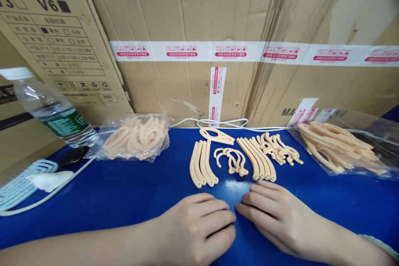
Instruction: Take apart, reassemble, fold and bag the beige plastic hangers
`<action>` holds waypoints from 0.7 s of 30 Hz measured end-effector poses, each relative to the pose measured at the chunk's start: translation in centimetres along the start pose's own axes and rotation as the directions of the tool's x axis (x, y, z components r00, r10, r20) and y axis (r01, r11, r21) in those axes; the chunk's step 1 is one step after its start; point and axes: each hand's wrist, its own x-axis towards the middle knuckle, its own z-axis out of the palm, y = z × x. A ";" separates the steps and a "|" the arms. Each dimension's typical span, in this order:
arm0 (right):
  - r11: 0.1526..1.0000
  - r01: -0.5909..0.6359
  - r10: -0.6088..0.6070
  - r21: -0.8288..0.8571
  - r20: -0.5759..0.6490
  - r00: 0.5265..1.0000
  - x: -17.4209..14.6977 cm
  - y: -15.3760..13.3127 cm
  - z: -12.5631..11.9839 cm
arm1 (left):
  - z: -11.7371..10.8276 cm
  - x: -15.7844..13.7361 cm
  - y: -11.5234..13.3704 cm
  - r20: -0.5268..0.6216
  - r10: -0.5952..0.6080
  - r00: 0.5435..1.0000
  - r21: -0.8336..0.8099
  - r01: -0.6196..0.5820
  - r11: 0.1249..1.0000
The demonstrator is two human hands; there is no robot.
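Hiding palms near beige strips (205, 164), left hand (199, 224) and right hand (277, 210) leave each grip, parted or closed, impossible to tell

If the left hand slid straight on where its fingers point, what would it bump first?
Most likely the right hand, which points back toward the left hand and nearly meets it, though the exact gap is hard to judge.

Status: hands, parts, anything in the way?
Left hand, right hand at blue table, nothing visibly held. Loose beige pieces just beyond. White cable behind them, bagged pieces either side: neither blocking.
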 end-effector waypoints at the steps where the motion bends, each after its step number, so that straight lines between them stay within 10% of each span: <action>1: 1.000 -0.008 0.008 0.016 0.006 1.000 0.0 0.0 0.0 | -0.1 0.1 0.0 0.001 -0.001 1.000 -0.012 0.001 1.000; 13: 0.994 -0.046 0.040 0.097 0.064 0.997 -0.2 0.2 -0.3 | -2.4 1.9 -2.8 -0.004 -0.361 0.932 -0.262 0.348 0.900; 21: 0.999 0.019 -0.017 -0.025 0.075 0.997 -0.2 -0.3 -0.4 | -0.3 6.9 -8.4 0.274 -0.523 0.807 0.050 0.531 0.846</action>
